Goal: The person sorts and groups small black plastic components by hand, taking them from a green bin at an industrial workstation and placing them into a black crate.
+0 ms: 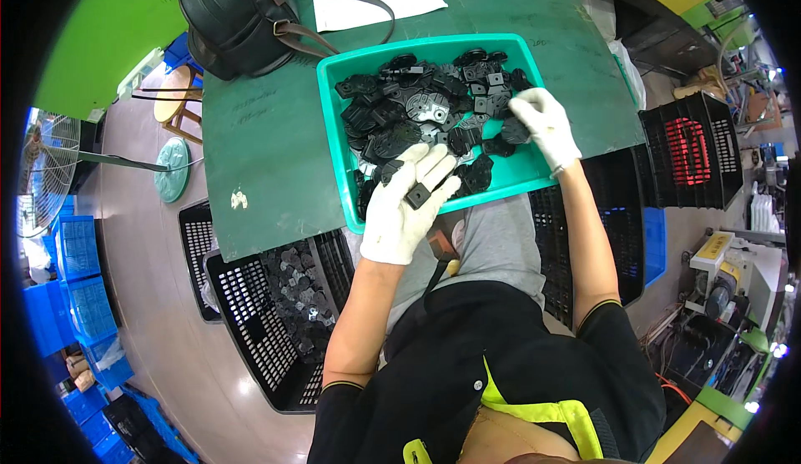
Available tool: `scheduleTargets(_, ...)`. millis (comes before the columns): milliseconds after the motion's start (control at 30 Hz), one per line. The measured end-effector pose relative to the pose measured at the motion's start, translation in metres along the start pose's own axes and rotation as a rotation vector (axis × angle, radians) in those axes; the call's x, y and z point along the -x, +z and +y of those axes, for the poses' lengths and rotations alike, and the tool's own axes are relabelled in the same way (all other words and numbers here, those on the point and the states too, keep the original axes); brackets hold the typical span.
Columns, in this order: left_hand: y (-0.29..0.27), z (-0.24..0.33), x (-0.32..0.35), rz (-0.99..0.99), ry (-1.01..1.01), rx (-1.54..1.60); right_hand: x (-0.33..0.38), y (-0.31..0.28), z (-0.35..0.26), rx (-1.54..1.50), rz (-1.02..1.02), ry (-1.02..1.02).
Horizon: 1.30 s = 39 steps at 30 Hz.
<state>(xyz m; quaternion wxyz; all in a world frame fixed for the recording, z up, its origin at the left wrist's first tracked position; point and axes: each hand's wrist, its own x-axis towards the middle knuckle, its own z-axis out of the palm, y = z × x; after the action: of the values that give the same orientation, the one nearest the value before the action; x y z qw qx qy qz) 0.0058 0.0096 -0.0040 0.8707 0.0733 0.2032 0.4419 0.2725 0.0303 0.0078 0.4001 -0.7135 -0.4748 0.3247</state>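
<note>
A shallow turquoise tray (519,182) on the green table holds a heap of black moulded plastic parts (400,105), some round and flat, some with square ends. My left hand (394,226), in a white glove, is turned palm up over the tray's near edge. Across its fingers lies a small black plastic part (418,196) with a hole in its square end. My right hand (549,128), gloved too, reaches over the tray's right rim. Its fingers close on a rounded black part (515,131) at the right of the heap; the fingertips are partly hidden.
A black backpack (234,17) and a white sheet (334,12) with a tape roll lie on the green table (259,159) behind the tray. Black crates flank my legs; the left crate (250,322) contains similar parts. Another black crate (692,151) stands at right.
</note>
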Motion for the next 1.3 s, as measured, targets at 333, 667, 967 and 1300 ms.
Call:
scheduleTargets(333,0.0,-0.002,-0.001,-0.02,0.024,-0.002,-0.018,0.029,0.004,0.867,-0.045,-0.211)
scheduleTargets(667,0.001,0.001,0.002,-0.028,0.002,-0.063,0.002,-0.015,-0.082,0.383,-0.617,-0.634)
scheduleTargets(967,0.003,0.01,0.007,-0.068,-0.084,-0.114,-0.001,0.049,-0.116,0.154,-0.774,-0.581)
scheduleTargets(1300,0.007,0.004,0.003,0.066,-0.01,-0.019,-0.01,0.034,-0.028,0.796,-0.585,-0.217)
